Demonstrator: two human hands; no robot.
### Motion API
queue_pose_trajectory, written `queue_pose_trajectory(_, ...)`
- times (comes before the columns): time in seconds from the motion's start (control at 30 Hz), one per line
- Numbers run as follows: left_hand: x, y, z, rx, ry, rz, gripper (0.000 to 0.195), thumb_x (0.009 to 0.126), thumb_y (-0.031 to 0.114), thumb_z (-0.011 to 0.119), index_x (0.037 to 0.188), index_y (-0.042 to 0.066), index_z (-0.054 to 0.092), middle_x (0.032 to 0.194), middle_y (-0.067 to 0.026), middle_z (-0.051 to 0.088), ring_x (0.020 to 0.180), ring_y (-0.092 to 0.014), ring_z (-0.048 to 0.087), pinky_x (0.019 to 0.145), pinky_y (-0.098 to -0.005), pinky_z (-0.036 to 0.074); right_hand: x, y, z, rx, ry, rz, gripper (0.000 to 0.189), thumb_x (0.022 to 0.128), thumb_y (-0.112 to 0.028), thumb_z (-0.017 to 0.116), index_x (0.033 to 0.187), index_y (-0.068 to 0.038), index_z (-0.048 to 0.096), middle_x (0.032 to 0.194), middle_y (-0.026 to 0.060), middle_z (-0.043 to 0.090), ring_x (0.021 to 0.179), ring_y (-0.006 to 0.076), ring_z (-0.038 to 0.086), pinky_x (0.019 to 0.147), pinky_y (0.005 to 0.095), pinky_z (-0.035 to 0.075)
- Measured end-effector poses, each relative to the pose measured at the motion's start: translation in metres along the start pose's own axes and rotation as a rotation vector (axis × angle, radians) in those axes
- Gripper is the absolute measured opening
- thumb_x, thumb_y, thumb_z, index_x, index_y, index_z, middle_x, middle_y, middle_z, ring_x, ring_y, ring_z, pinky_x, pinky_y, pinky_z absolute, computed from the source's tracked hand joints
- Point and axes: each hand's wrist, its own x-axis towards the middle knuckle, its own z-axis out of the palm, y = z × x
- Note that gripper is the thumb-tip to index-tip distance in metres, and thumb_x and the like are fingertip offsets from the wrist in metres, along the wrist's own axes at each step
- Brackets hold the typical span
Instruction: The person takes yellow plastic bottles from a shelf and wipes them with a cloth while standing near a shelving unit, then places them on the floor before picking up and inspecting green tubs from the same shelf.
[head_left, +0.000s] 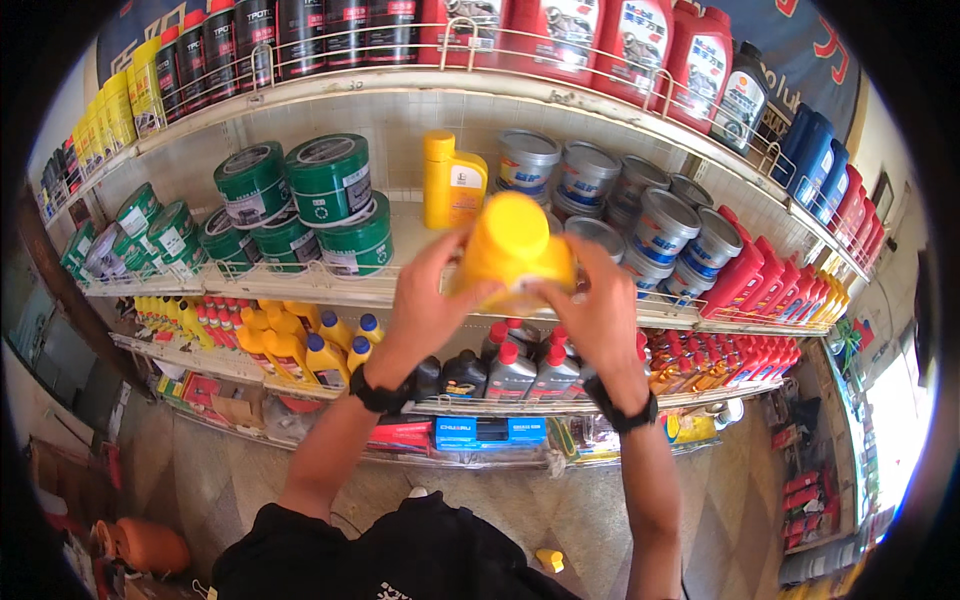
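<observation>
Between my two hands is a yellow plastic oil bottle (516, 232), its round yellow cap towards me and its body partly blurred. My left hand (435, 300) grips its left side, and my right hand (596, 300) has hold of the right side. Both thumbs lie across the near face. Just behind, a similar yellow bottle (454, 184) stands upright on the middle shelf (409, 217). Left of that are stacked green tubs (330, 184); to its right, grey lidded tubs (589, 172) are stacked. Black bands circle both wrists.
A wire rail (360, 274) edges the shelf. Above stand black spray cans (300, 34) and red oil jugs (559, 37). Grey red-capped bottles (510, 371) fill part of the lower shelf. On the floor are a small yellow object (550, 559) and an orange gas cylinder (150, 544).
</observation>
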Motion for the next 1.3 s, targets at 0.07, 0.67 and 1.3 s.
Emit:
queue_pose_trajectory(0.07,0.046,-0.023,-0.011,0.018,0.082,0.072,0.075,0.096,0.025,0.099,0.158,-0.003,0.068,0.142,-0.0205,0.083,0.126,-0.029,0.082,0.110,-0.0431,0.063,0.048,0.005,0.022,-0.037,0.067,-0.024,0.067,0.087,-0.031,0.103,0.140,0.001,0.079,0.126,0.0224,0.083,0.109,0.0438,0.082,0.090,0.0491,0.066)
queue_pose_trajectory(0.67,0.125,-0.213,0.006,0.310,0.020,-0.169,0.073,0.093,0.022,0.097,0.147,-0.003,0.053,0.145,-0.0352,0.069,0.134,-0.056,0.070,0.111,-0.0601,0.059,0.164,0.120,0.175,-0.260,-0.219,-0.012,0.067,0.097,-0.048,0.094,0.141,0.001,0.079,0.121,0.0297,0.084,0.114,0.0504,0.081,0.101,0.0566,0.064)
queue_pose_trajectory(1.3,0.109,-0.222,0.001,0.143,-0.030,-0.324,0.072,0.111,0.031,0.085,0.157,0.003,0.037,0.150,-0.0293,0.073,0.141,-0.044,0.075,0.120,-0.0482,0.059,0.161,0.139,0.182,-0.071,-0.113,-0.177,0.053,0.100,-0.030,0.093,0.137,0.001,0.070,0.129,0.0291,0.082,0.117,0.0520,0.079,0.099,0.0554,0.065)
